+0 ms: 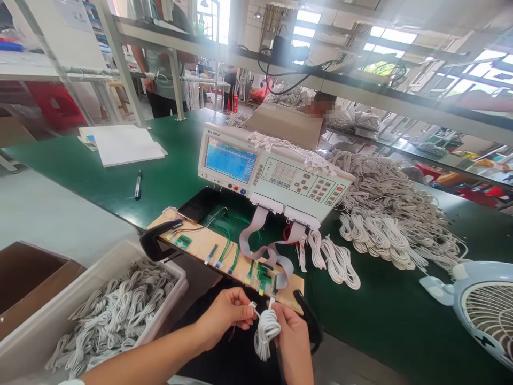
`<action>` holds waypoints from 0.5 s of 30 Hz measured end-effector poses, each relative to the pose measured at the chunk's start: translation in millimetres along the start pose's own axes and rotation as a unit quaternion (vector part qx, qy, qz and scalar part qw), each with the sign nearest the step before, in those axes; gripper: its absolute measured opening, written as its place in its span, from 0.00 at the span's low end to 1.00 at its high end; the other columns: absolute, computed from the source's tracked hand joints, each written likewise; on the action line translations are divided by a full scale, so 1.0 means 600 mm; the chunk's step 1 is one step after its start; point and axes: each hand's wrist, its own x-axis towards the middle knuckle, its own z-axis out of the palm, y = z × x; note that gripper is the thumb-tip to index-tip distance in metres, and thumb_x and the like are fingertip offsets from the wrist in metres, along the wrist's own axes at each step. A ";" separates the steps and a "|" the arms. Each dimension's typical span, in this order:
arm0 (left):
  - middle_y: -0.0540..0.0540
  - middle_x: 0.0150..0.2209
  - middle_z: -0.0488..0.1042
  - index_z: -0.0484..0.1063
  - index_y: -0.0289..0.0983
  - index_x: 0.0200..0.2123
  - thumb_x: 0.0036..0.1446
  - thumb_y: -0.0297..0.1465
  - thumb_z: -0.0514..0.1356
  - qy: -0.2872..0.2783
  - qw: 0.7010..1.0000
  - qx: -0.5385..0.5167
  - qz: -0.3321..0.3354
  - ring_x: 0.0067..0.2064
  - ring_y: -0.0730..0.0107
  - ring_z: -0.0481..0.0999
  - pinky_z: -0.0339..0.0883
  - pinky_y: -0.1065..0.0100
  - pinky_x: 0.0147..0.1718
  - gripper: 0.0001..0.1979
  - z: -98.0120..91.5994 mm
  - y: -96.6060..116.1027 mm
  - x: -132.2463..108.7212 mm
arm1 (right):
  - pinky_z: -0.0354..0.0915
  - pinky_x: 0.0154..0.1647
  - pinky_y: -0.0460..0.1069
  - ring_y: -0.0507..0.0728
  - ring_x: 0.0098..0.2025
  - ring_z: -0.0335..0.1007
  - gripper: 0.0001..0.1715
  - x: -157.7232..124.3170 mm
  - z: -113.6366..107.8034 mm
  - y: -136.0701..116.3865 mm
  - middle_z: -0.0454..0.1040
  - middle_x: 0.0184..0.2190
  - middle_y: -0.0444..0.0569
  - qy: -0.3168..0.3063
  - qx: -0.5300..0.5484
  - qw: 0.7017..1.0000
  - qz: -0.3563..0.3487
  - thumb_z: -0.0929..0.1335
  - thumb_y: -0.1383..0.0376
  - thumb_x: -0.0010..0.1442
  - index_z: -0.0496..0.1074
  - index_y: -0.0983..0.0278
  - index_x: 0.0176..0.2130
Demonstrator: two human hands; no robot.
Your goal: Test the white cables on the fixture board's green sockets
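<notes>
My right hand [293, 332] is closed round the side of a coiled white cable [266, 335], whose loops hang down over my lap. A white end of it sticks up between the fingers. Just to the left, my left hand [231, 314] pinches a small white cable end between thumb and forefinger. Both hands are at the near edge of a wooden board [196, 247], which carries small green circuit boards [263, 275] and green wires. Grey ribbon cables [249, 235] run from the board up to a white bench tester [276, 171] with a lit blue screen.
Left of me stands a white bin [176, 299] of coiled cables, beside a cardboard box [32, 278]. Cable bundles [377, 240] and a large cable heap [393, 198] lie at right, near a blue fan [481, 305]. Papers [126, 144] and a pen [138, 184] lie at back left.
</notes>
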 end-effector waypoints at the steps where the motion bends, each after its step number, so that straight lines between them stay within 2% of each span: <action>1: 0.46 0.24 0.74 0.61 0.33 0.25 0.39 0.34 0.66 0.003 1.000 0.001 0.000 0.23 0.76 0.69 0.61 0.73 0.24 0.16 0.001 0.002 -0.003 | 0.62 0.25 0.48 0.57 0.26 0.69 0.14 -0.006 -0.009 -0.005 0.75 0.22 0.47 0.009 -0.081 0.995 -0.056 0.68 0.56 0.48 0.75 0.64 0.30; 2: 0.46 0.24 0.74 0.61 0.33 0.24 0.40 0.34 0.65 0.009 1.000 0.002 0.000 0.23 0.76 0.69 0.60 0.74 0.23 0.15 0.002 0.003 -0.006 | 0.62 0.29 0.48 0.58 0.30 0.70 0.12 -0.014 -0.016 -0.008 0.76 0.27 0.48 0.028 -0.162 0.977 -0.135 0.67 0.58 0.50 0.75 0.62 0.32; 3: 0.47 0.23 0.73 0.61 0.34 0.24 0.41 0.34 0.65 0.018 1.000 0.006 -0.001 0.22 0.77 0.68 0.58 0.75 0.22 0.14 0.003 0.002 -0.009 | 0.62 0.32 0.49 0.58 0.33 0.70 0.11 -0.023 -0.020 -0.010 0.77 0.30 0.47 0.054 -0.241 0.939 -0.237 0.66 0.59 0.51 0.74 0.60 0.33; 5: 0.49 0.20 0.71 0.61 0.34 0.22 0.41 0.33 0.63 0.035 0.999 0.013 -0.006 0.19 0.81 0.63 0.52 0.77 0.18 0.13 0.005 -0.003 -0.012 | 0.60 0.38 0.51 0.58 0.36 0.70 0.10 -0.042 -0.013 -0.008 0.77 0.34 0.45 0.118 -0.346 0.832 -0.417 0.66 0.60 0.52 0.73 0.57 0.36; 6: 0.51 0.19 0.69 0.60 0.34 0.21 0.41 0.33 0.63 0.043 0.999 0.016 -0.009 0.18 0.82 0.61 0.49 0.78 0.16 0.12 0.007 -0.006 -0.014 | 0.58 0.40 0.53 0.59 0.36 0.70 0.10 -0.049 -0.004 -0.005 0.77 0.34 0.43 0.137 -0.377 0.786 -0.471 0.66 0.60 0.52 0.72 0.57 0.37; 7: 0.52 0.17 0.68 0.60 0.35 0.20 0.41 0.33 0.62 0.046 0.999 0.021 -0.011 0.17 0.82 0.58 0.46 0.78 0.15 0.12 0.008 -0.008 -0.015 | 0.57 0.41 0.55 0.60 0.36 0.69 0.10 -0.055 0.007 -0.003 0.77 0.34 0.42 0.150 -0.402 0.752 -0.501 0.66 0.60 0.53 0.72 0.56 0.37; 8: 0.52 0.17 0.67 0.60 0.35 0.19 0.41 0.33 0.62 0.047 0.998 0.030 -0.008 0.17 0.82 0.57 0.45 0.77 0.15 0.12 0.009 -0.009 -0.017 | 0.55 0.41 0.56 0.61 0.36 0.69 0.10 -0.059 0.018 0.000 0.77 0.34 0.40 0.163 -0.420 0.732 -0.510 0.66 0.61 0.53 0.72 0.56 0.37; 9: 0.52 0.17 0.67 0.60 0.35 0.19 0.41 0.34 0.62 0.041 0.998 0.046 -0.003 0.17 0.82 0.57 0.45 0.77 0.15 0.12 0.010 -0.007 -0.019 | 0.54 0.42 0.57 0.61 0.36 0.69 0.09 -0.061 0.028 0.001 0.77 0.34 0.40 0.174 -0.428 0.726 -0.509 0.65 0.61 0.54 0.72 0.56 0.37; 12: 0.51 0.18 0.69 0.63 0.35 0.21 0.38 0.36 0.63 0.002 0.989 0.151 0.007 0.18 0.79 0.60 0.48 0.76 0.16 0.13 0.013 0.016 -0.026 | 0.53 0.43 0.59 0.60 0.34 0.70 0.06 -0.059 0.041 -0.002 0.78 0.29 0.38 0.179 -0.396 0.733 -0.523 0.64 0.66 0.55 0.72 0.58 0.34; 14: 0.51 0.19 0.69 0.65 0.34 0.22 0.40 0.38 0.61 -0.015 0.963 0.266 0.039 0.20 0.77 0.63 0.52 0.75 0.18 0.12 0.014 0.044 -0.028 | 0.53 0.43 0.59 0.59 0.33 0.70 0.07 -0.056 0.039 -0.006 0.77 0.26 0.38 0.186 -0.378 0.735 -0.531 0.65 0.68 0.55 0.72 0.58 0.33; 15: 0.50 0.21 0.70 0.67 0.34 0.24 0.43 0.39 0.59 0.001 0.940 0.331 0.081 0.22 0.75 0.64 0.54 0.74 0.20 0.12 0.015 0.060 -0.027 | 0.53 0.42 0.58 0.58 0.32 0.71 0.07 -0.054 0.038 -0.007 0.77 0.25 0.38 0.194 -0.374 0.733 -0.535 0.66 0.69 0.54 0.72 0.59 0.34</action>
